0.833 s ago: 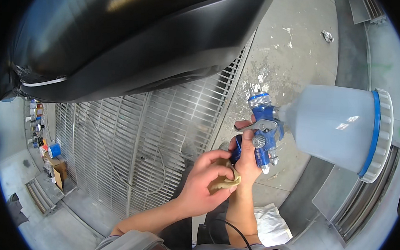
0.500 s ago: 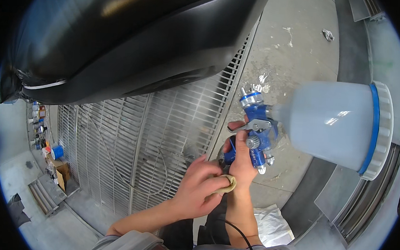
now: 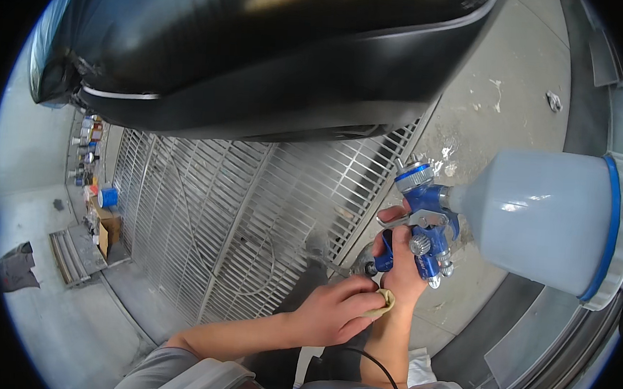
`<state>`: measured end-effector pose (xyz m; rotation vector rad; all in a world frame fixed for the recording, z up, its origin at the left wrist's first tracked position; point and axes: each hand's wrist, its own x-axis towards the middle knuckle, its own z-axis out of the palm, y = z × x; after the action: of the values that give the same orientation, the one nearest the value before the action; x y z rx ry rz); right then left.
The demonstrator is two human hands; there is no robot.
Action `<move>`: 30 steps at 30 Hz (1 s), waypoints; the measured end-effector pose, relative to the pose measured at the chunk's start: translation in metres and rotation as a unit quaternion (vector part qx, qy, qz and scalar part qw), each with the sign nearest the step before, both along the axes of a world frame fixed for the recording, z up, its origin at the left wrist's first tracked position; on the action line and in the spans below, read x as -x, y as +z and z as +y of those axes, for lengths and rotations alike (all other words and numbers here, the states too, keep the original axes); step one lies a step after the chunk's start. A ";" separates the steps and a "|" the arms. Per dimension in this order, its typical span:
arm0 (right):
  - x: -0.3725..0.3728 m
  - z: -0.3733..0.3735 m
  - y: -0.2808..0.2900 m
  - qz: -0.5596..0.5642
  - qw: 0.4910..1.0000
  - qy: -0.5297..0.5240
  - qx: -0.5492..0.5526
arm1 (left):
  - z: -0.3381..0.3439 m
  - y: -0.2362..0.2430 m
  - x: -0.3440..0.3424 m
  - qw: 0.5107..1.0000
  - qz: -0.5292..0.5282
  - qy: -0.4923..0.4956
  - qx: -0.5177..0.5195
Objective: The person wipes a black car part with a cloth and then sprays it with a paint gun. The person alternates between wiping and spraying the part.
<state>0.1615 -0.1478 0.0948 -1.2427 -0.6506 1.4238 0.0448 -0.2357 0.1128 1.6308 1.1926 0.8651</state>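
A blue spray gun (image 3: 429, 237) with a silver air cap and knobs is gripped around its handle by my right hand (image 3: 405, 268). A large translucent paint cup (image 3: 539, 212) with a blue ring and a white ribbed lid is fixed to the gun and lies nearly sideways toward the right. My left hand (image 3: 336, 310) is closed on a small yellowish cloth (image 3: 383, 304) beside my right wrist, just below the handle's hose fitting (image 3: 371, 268). The left fingertips are partly hidden behind the cloth.
A glossy black car body panel (image 3: 283, 71) spans the far side, above a metal floor grating (image 3: 203, 209) with a hose across it. Cans and a cardboard box (image 3: 109, 232) stand at the left. Crumpled debris (image 3: 553, 101) lies on the concrete at the far right.
The view has shifted, so the car panel and grating sit further right. The spray gun and both hands appear further right and slightly lower. Both hands keep their hold.
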 end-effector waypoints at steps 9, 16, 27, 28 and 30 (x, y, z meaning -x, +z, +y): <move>0.027 0.022 0.012 0.014 0.997 0.063 -0.030 | 0.017 -0.001 0.024 0.997 0.018 0.028 -0.075; 0.018 0.016 -0.002 -0.022 0.997 0.035 -0.059 | 0.048 0.032 0.073 0.982 0.128 0.085 -0.106; -0.003 -0.006 -0.023 0.035 0.998 -0.008 -0.047 | 0.151 0.098 0.125 0.922 0.304 0.119 -0.209; -0.003 -0.007 -0.025 0.025 0.999 -0.009 -0.044 | 0.158 0.098 0.123 0.915 0.312 0.115 -0.228; -0.001 -0.008 -0.026 0.008 0.999 -0.009 -0.038 | 0.170 0.099 0.121 0.900 0.328 0.109 -0.266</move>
<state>0.1622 -0.1558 0.0689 -1.1740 -0.6757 1.3796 -0.0763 -0.0659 0.2117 2.3878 1.7287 0.8493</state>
